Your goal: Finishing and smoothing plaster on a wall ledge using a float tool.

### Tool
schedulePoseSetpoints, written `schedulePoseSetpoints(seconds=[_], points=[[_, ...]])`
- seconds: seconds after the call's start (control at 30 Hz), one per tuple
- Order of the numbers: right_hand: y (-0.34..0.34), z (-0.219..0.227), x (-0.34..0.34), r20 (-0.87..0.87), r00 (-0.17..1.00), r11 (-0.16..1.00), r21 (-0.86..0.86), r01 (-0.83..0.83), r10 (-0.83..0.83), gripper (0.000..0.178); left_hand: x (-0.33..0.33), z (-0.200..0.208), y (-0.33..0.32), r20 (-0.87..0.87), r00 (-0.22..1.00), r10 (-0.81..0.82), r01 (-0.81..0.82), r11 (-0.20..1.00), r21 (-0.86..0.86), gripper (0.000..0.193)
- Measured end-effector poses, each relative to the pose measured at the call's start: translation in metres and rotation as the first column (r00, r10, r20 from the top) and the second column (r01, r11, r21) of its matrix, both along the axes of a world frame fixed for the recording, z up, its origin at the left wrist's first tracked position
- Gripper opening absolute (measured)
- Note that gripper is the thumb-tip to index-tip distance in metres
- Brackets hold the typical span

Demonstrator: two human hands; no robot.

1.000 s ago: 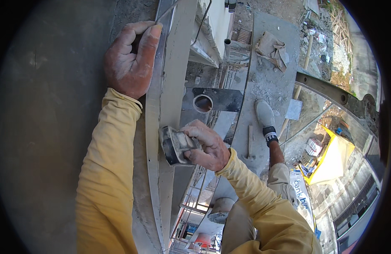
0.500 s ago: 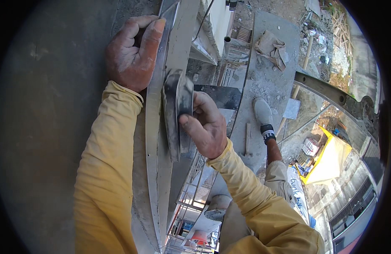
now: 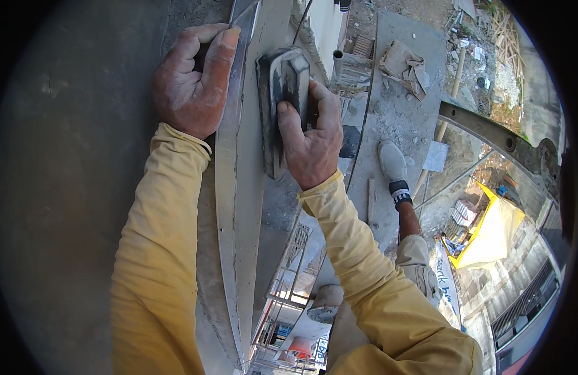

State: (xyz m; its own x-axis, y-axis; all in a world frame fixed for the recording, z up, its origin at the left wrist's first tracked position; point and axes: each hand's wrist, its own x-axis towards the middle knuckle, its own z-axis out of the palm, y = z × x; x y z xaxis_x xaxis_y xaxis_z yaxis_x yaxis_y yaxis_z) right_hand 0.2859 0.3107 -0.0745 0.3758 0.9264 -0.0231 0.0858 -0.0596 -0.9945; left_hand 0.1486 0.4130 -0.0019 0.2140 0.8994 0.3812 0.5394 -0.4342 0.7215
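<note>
My left hand [image 3: 192, 87] is closed at the upper left, its thumb and fingers pinching the edge of a long metal straightedge [image 3: 226, 156]. The straightedge lies along the corner of a grey plastered wall [image 3: 64, 187]. In my right hand [image 3: 315, 144] is a dark, worn plastering float [image 3: 289, 78], thumb on its near side and the other fingers mostly hidden behind its grip. The float stands lengthwise beside the narrow plastered edge face [image 3: 248, 169], right of the straightedge. Whether its sole touches the plaster I cannot tell.
Below on the right runs a dusty plank [image 3: 392, 94] bearing a crumpled bag [image 3: 405, 67] and my shoe [image 3: 392, 161]. A metal bar [image 3: 483, 128] crosses at the right. Far below are scaffold tubes [image 3: 289, 269], a yellow sheet [image 3: 489, 231] and rubble.
My right hand has moved the float up along the edge face and slightly right, turning it a little. My left hand keeps its place on the straightedge.
</note>
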Motion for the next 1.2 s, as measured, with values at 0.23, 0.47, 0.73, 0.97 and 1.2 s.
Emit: schedulePoseSetpoints(seconds=[0.23,0.47,0.73,0.97,1.2], points=[[0.041,-0.042,0.023,-0.048,0.998,0.952,-0.305,0.012,-0.028,0.047,0.003,0.004,-0.003,-0.03,0.999,0.01,-0.01,1.0,-0.014,0.022],[0.064,0.029,0.035,-0.621,0.784,0.971,-0.198,-0.134,-0.019,0.048,-0.001,0.011,-0.003,-0.107,0.993,0.038,-0.04,0.999,-0.018,0.022],[0.008,-0.002,0.024,-0.291,0.949,0.913,-0.344,-0.22,0.119,0.048,-0.001,0.006,-0.003,-0.119,0.992,0.04,-0.04,0.999,0.001,0.021],[-0.075,0.023,0.005,-0.122,0.955,0.962,0.008,-0.273,0.272,0.045,-0.001,0.009,-0.004,-0.101,0.994,0.039,-0.043,0.998,-0.037,0.02],[0.022,0.011,0.009,-0.115,0.992,0.998,-0.01,-0.06,0.058,0.041,0.004,0.01,-0.007,-0.148,0.988,0.034,-0.053,0.991,-0.126,0.022]])
